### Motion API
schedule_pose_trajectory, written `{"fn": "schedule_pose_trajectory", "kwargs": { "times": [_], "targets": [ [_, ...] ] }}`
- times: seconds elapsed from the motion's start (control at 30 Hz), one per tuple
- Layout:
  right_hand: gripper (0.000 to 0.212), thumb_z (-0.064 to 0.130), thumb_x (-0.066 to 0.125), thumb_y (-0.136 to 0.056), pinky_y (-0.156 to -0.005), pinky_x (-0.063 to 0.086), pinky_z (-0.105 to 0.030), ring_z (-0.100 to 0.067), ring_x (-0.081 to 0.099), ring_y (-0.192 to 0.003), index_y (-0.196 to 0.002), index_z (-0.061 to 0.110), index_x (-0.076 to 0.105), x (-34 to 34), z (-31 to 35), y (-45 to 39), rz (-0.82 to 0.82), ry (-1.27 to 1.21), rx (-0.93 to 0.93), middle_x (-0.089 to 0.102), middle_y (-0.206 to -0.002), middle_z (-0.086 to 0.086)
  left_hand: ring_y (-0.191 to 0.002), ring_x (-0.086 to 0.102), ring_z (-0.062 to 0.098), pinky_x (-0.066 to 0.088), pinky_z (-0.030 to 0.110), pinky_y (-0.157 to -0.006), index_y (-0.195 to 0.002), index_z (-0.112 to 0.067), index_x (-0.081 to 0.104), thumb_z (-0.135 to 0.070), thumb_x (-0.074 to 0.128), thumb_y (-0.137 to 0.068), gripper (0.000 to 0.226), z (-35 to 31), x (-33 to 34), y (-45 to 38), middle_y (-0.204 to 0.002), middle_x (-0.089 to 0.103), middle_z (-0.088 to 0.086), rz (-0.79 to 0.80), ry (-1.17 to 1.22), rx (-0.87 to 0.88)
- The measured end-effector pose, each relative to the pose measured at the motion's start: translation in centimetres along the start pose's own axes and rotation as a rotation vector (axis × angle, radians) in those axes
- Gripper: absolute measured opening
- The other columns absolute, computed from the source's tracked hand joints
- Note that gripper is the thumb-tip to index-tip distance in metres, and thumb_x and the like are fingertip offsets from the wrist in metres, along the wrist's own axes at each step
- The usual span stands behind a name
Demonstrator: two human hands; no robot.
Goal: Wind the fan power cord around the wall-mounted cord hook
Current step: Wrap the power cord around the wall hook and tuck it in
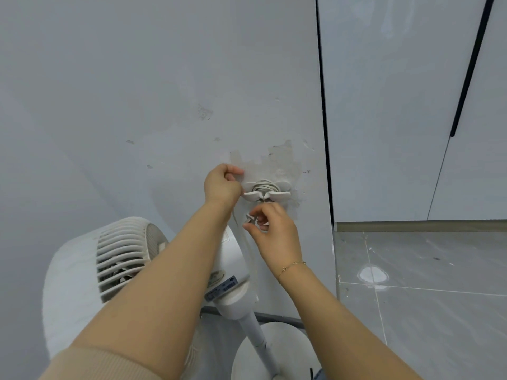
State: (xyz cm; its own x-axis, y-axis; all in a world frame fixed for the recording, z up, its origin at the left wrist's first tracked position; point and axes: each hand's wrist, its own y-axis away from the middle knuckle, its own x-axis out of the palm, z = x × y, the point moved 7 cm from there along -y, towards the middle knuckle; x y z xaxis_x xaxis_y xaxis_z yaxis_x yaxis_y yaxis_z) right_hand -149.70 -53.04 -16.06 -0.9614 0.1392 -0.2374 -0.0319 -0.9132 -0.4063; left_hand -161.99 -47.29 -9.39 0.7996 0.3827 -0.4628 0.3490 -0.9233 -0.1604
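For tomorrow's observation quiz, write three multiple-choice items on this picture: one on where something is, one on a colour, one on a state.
1. Where is the cord hook?
A. on the wall
B. on the floor
C. on the fan's pole

2. What colour is the fan?
A. black
B. white
C. red

3. What is the right hand doing?
A. hanging idle
B. pressing flat on the wall
C. pinching the plug

Answers: 1 A, the hook sits on the grey wall with cord coiled round it. 2 B, its grille and body are white. 3 C, fingertips close on the plug below the hook.
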Motion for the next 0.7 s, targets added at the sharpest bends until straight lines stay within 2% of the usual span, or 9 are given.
{"fn": "schedule_pose_trajectory", "kwargs": {
  "times": [0.07, 0.13, 0.17, 0.23, 0.27, 0.33, 0.43, 0.63, 0.7],
  "targets": [
    [0.013, 0.016, 0.07, -0.08, -0.08, 0.052, -0.031, -0.008, 0.055, -0.081, -0.09, 0.014, 0.062, 0.0, 0.0, 0.0, -0.012, -0.028, 0.012, 0.057, -0.091, 0.004, -0.059, 0.044, 0.011, 0.037, 0.018, -0.052, -0.083, -0.015, 0.063, 0.015, 0.055, -0.073, 0.033, 0.4, -0.2, -0.1, -0.064, 0.049, -0.003, -0.016, -0.006, -0.025],
    [0.013, 0.016, 0.07, -0.08, -0.079, 0.053, -0.031, -0.008, 0.055, -0.08, -0.089, 0.014, 0.061, 0.0, -0.1, 0.0, -0.014, -0.024, 0.014, 0.057, -0.088, 0.005, -0.071, 0.052, 0.015, 0.041, 0.021, -0.06, -0.082, -0.012, 0.062, 0.009, 0.062, -0.077, 0.022, 1.7, -0.1, 0.4, -0.085, 0.058, 0.005, 0.016, 0.135, -0.215],
    [0.013, 0.017, 0.071, -0.079, -0.079, 0.053, -0.031, -0.008, 0.056, -0.08, -0.088, 0.015, 0.061, 0.0, -0.2, -0.1, -0.01, -0.017, 0.015, 0.058, -0.088, 0.005, -0.081, 0.055, 0.017, 0.041, 0.025, -0.066, -0.088, -0.01, 0.064, 0.001, 0.064, -0.081, 0.014, 2.3, 0.1, 0.9, -0.096, 0.056, 0.005, 0.055, 0.178, -0.317],
    [0.013, 0.018, 0.071, -0.079, -0.078, 0.053, -0.034, -0.011, 0.056, -0.079, -0.086, 0.015, 0.06, 0.0, -0.4, -0.2, -0.004, -0.014, 0.019, 0.058, -0.086, 0.003, -0.098, 0.052, 0.017, 0.039, 0.029, -0.078, -0.105, -0.009, 0.063, -0.019, 0.066, -0.086, 0.022, 3.6, 0.1, 1.5, -0.106, 0.051, 0.003, 0.158, 0.087, -0.447],
    [0.013, 0.018, 0.071, -0.079, -0.077, 0.053, -0.035, -0.013, 0.057, -0.079, -0.085, 0.015, 0.06, 0.0, -0.4, -0.3, -0.002, -0.014, 0.019, 0.058, -0.086, 0.002, -0.093, 0.053, 0.016, 0.04, 0.029, -0.077, -0.101, -0.011, 0.063, -0.028, 0.066, -0.086, 0.022, 4.3, -0.1, 1.6, -0.103, 0.053, 0.002, 0.213, 0.037, -0.491],
    [0.014, 0.018, 0.072, -0.079, -0.077, 0.053, -0.036, -0.014, 0.057, -0.079, -0.086, 0.015, 0.061, 0.0, -0.4, -0.4, 0.002, -0.014, 0.016, 0.059, -0.086, 0.001, -0.068, 0.052, 0.009, 0.044, 0.022, -0.063, -0.078, -0.017, 0.06, -0.035, 0.064, -0.087, 0.02, 5.3, -0.7, 1.8, -0.08, 0.062, -0.003, 0.294, 0.009, -0.569],
    [0.014, 0.016, 0.072, -0.077, -0.078, 0.053, -0.037, -0.015, 0.057, -0.079, -0.085, 0.014, 0.061, -0.1, -0.4, -0.4, 0.003, -0.025, 0.011, 0.059, -0.086, 0.0, -0.048, 0.053, 0.003, 0.048, 0.012, -0.045, -0.074, -0.013, 0.062, -0.02, 0.062, -0.09, 0.018, 6.2, -1.6, 1.6, -0.05, 0.064, -0.007, 0.324, 0.099, -0.582],
    [0.014, 0.015, 0.073, -0.076, -0.079, 0.053, -0.036, -0.014, 0.057, -0.079, -0.085, 0.013, 0.061, -0.1, -0.3, -0.3, -0.005, -0.029, 0.013, 0.058, -0.086, 0.001, -0.066, 0.054, 0.007, 0.05, 0.013, -0.046, -0.078, -0.01, 0.062, -0.006, 0.063, -0.088, 0.01, 6.2, -1.8, 1.6, -0.063, 0.066, -0.001, 0.338, 0.138, -0.529],
    [0.015, 0.015, 0.073, -0.077, -0.079, 0.053, -0.035, -0.014, 0.058, -0.08, -0.086, 0.012, 0.062, 0.0, -0.4, -0.3, -0.012, -0.03, 0.024, 0.059, -0.086, 0.0, -0.064, 0.053, 0.007, 0.049, 0.013, -0.044, -0.075, -0.01, 0.06, -0.004, 0.061, -0.089, 0.015, 6.0, -1.4, 1.4, -0.052, 0.064, -0.003, 0.298, 0.131, -0.535]
  ]
}}
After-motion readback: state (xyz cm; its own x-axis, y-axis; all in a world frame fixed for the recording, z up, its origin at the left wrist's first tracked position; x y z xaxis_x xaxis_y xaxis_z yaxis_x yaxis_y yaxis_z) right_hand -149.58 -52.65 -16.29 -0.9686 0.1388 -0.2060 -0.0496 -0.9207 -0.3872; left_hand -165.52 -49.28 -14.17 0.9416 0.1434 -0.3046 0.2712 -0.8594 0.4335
